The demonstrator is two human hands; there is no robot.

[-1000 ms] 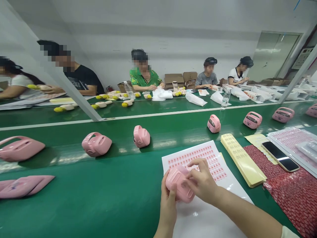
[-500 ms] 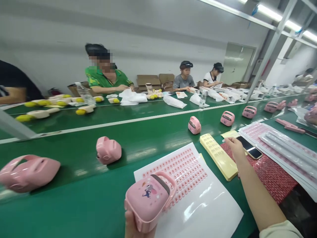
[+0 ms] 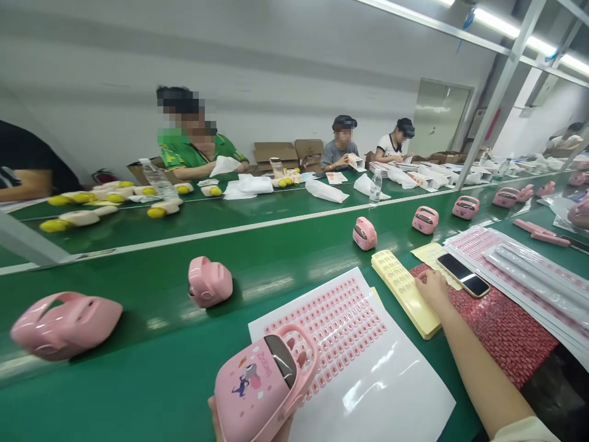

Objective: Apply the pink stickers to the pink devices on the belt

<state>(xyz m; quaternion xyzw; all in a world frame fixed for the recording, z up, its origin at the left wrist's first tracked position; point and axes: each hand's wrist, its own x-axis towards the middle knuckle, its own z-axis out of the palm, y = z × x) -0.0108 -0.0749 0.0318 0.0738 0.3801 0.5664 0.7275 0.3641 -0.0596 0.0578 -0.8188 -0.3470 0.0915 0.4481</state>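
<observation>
At the bottom centre my left hand [image 3: 213,417] is wrapped round a pink device with a carry handle [image 3: 253,387]. A cartoon print is on its upper face, with a dark panel under the handle. Beneath and beyond it lies a white sheet of small pink-and-red oval stickers [image 3: 338,313], partly covered by the device. My right hand [image 3: 432,288] has its fingers pinched together at the right edge of a stack of pale yellow sticker sheets [image 3: 409,301]. What is between those fingertips, if anything, is too small to make out.
Several more pink devices stand along the green belt, one [image 3: 210,282] ahead on the left. A phone [image 3: 463,274] rests on red bubble wrap [image 3: 501,325] at right, beside more sticker sheets [image 3: 478,242]. Co-workers sit across the belt. A metal post [image 3: 490,116] rises at right.
My left hand has brought the pink device slightly left and nearer, its printed face turned more into view. My right hand has shifted down from beside the phone onto the yellow stack's edge.
</observation>
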